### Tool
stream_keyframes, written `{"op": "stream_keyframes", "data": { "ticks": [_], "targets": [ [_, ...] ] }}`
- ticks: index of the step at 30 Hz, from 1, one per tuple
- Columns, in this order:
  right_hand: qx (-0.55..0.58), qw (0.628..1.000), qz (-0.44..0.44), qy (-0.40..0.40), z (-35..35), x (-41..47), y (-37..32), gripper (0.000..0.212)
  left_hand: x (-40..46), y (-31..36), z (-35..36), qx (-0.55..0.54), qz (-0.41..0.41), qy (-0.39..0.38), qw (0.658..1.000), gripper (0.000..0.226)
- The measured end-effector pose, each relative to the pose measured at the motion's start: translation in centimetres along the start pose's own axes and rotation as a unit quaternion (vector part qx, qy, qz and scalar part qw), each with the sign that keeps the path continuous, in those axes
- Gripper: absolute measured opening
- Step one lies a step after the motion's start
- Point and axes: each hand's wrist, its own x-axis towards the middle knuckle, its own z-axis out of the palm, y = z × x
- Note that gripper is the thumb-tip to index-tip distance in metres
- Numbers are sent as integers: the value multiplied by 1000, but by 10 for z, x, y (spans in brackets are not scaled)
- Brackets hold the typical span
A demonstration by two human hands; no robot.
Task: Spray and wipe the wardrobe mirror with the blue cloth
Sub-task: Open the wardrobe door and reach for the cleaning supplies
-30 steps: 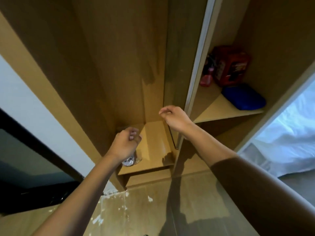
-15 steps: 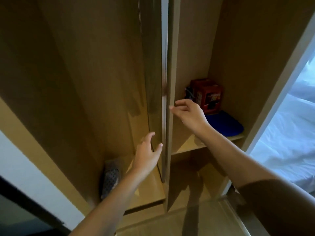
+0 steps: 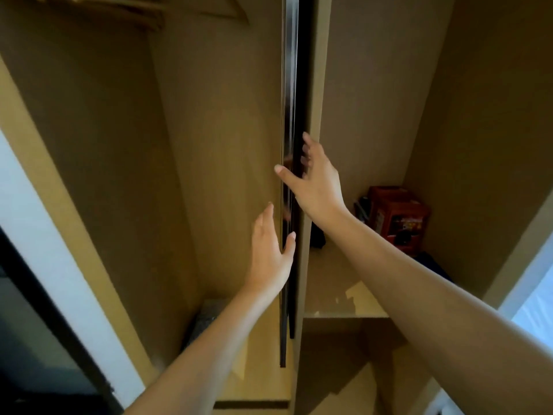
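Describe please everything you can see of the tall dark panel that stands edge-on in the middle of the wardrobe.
The tall, thin dark panel stands upright and edge-on beside the wooden divider, with a glossy streaked edge and a lower end above the wardrobe floor. The right hand holds it, thumb on the left, fingers on the right. The left hand touches it lower down with straight fingers.
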Motion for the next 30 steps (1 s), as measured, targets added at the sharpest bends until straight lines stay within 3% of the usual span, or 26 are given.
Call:
{"op": "stream_keyframes", "data": {
  "ticks": [8,14,30],
  "targets": [
    [-25,997,-66,-16,-1,14,-11,80,19,14,-4,81,102,64,989,83],
    [-10,997,-69,17,9,18,-13,77,23,9,-1,81,112,21,990,88],
    [0,996,-54,70,8,15,-11,73,21,5,9,166,178,21,970,72]
  ]
}}
